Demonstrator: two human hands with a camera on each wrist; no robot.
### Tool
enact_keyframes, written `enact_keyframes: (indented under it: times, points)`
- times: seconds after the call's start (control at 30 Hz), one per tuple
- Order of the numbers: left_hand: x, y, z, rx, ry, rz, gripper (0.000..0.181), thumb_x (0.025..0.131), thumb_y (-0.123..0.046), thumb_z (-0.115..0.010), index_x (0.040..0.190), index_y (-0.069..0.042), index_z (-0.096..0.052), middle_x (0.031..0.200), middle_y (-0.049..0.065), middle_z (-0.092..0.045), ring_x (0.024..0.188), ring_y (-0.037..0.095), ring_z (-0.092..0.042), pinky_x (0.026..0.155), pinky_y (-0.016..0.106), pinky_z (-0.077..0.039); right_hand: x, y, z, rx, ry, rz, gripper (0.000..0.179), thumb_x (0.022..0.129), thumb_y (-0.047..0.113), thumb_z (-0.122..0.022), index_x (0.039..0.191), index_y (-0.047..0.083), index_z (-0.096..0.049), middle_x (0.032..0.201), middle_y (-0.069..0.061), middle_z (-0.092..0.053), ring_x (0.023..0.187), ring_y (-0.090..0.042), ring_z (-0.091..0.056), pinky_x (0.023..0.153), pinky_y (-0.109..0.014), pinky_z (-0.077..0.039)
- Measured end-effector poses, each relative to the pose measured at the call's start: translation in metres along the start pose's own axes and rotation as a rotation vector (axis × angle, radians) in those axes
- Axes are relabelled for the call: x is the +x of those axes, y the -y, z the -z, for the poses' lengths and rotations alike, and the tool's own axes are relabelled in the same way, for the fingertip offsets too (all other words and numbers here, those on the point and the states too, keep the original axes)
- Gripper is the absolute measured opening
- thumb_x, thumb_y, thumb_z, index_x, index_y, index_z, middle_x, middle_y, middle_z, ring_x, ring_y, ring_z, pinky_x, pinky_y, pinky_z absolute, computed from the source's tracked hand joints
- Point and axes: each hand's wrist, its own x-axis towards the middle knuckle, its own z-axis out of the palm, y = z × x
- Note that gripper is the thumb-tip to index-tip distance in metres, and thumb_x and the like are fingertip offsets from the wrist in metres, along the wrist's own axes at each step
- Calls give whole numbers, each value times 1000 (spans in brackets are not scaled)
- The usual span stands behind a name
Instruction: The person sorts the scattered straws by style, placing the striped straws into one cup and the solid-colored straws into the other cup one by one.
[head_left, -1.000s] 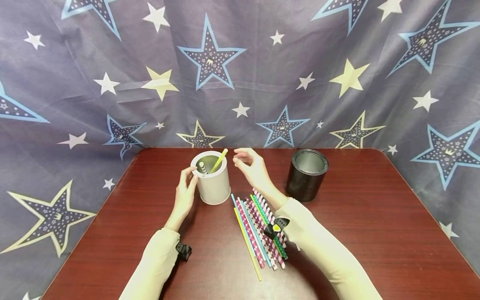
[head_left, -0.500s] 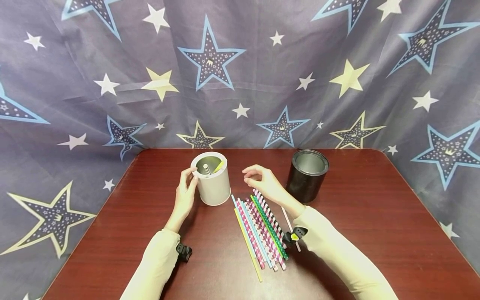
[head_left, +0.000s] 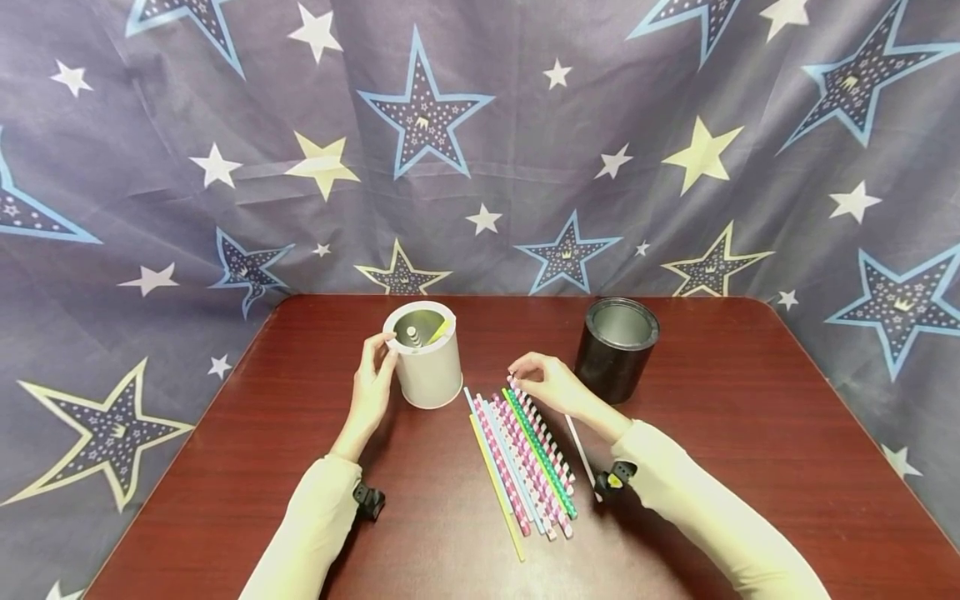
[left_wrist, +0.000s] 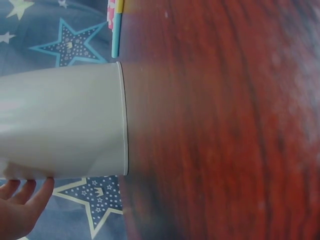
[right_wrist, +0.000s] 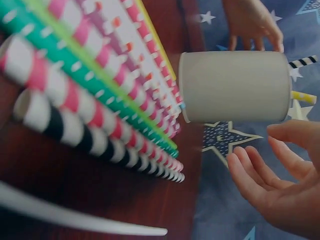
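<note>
A light grey cylindrical container [head_left: 429, 375] stands upright on the table. Inside it lean a yellow straw [head_left: 439, 332] and a black-and-white striped straw [right_wrist: 303, 62]. My left hand [head_left: 371, 385] rests its fingertips on the container's left side near the rim; in the left wrist view several fingers [left_wrist: 40, 197] touch the wall. Several paper straws, among them green dotted [head_left: 540, 454], pink-striped and yellow ones, lie side by side on the table. Over their far ends is my right hand [head_left: 555, 385], loosely bent. The right wrist view shows nothing between its fingers.
Behind my right hand stands a black cylindrical container [head_left: 617, 350]. One pale straw [head_left: 582, 454] lies apart, right of the bunch, partly under my right wrist. A star-patterned curtain [head_left: 495, 167] hangs beyond the far edge of the brown table [head_left: 300, 333].
My right hand has moved right and towards me, from beside the grey container to the straws' far ends. The yellow straw has sunk lower inside the container. My left hand stays in place.
</note>
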Motion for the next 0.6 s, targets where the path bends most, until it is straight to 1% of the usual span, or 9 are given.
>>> enact_keyframes:
  times: [0.1, 0.23, 0.6]
  points:
    - [0, 0, 0, 3, 1, 3, 29, 91, -5, -44, 118, 5, -42, 125, 23, -45, 117, 30, -41, 97, 43, -31, -2, -6, 2, -53, 22, -16, 22, 79, -2, -57, 100, -5, -58, 91, -21, -61, 80, -24, -60, 74, -34, -47]
    - [1, -1, 0, -3, -3, 4, 28, 91, -4, -44, 118, 5, -42, 125, 24, -45, 117, 30, -41, 97, 44, -31, -5, -10, 5, -116, 53, -32, 22, 78, 0, -59, 99, -5, -58, 89, -19, -62, 78, -22, -59, 72, -31, -47]
    - [0, 0, -1, -7, -8, -5, 29, 91, -4, -43, 118, 6, -42, 124, 26, -45, 116, 31, -41, 96, 44, -31, -9, -24, 8, -180, 147, -35, 24, 75, 1, -60, 98, -4, -57, 88, -19, -62, 76, -22, -60, 69, -30, -48]
